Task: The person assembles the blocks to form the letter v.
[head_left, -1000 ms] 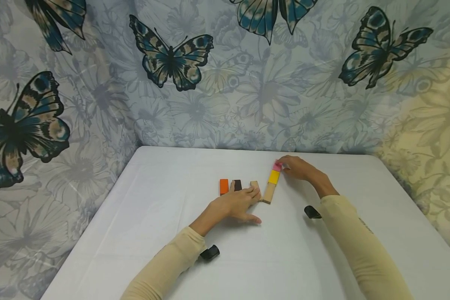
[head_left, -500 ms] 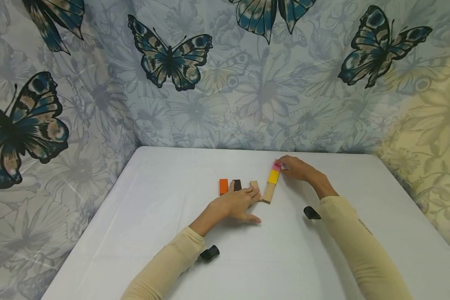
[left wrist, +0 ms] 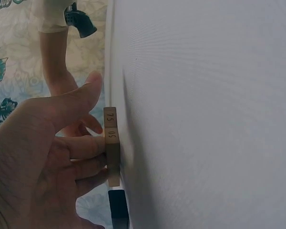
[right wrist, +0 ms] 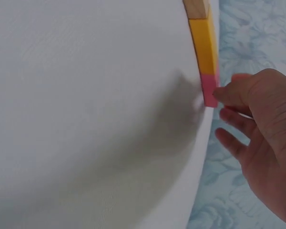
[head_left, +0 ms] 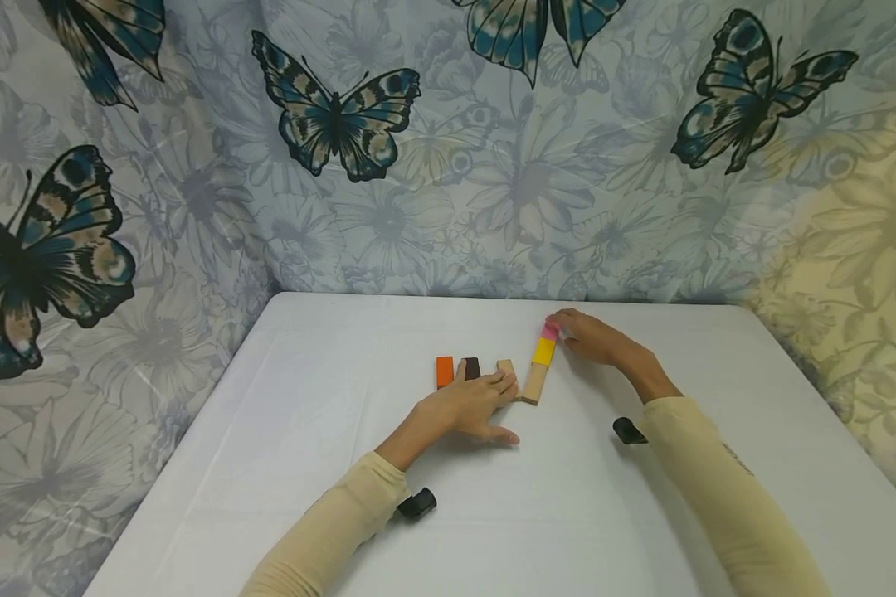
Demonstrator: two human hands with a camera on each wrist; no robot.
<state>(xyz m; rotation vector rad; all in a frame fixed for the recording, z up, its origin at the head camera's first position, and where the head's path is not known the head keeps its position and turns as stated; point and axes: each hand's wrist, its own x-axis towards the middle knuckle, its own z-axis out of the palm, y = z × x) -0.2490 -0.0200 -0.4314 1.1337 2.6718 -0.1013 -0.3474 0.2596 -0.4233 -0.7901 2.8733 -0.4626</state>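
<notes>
In the head view, my right hand (head_left: 596, 337) pinches a pink wooden block (head_left: 550, 331) between thumb and finger. The pink block lies end to end with a yellow block (head_left: 544, 351), and a plain wooden block (head_left: 534, 385) continues that slanted row towards me. My left hand (head_left: 469, 406) rests with spread fingers on another plain block (head_left: 504, 366), partly covering it. Beyond its fingers show a dark brown block (head_left: 472, 367) and an orange block (head_left: 444, 371). Stamped digits mark the ends of the plain blocks (left wrist: 111, 133) in the left wrist view.
All the blocks lie on a white-covered table (head_left: 284, 448), towards its far side. Behind it hangs a floral cloth (head_left: 448, 207) printed with large butterflies. A black wrist camera (head_left: 418, 504) sits under the left sleeve, another black camera (head_left: 629, 430) beside the right.
My right forearm and its camera have shifted slightly to the right and nearer me. The right fingers stay at the pink block; the left hand and the blocks hold their places.
</notes>
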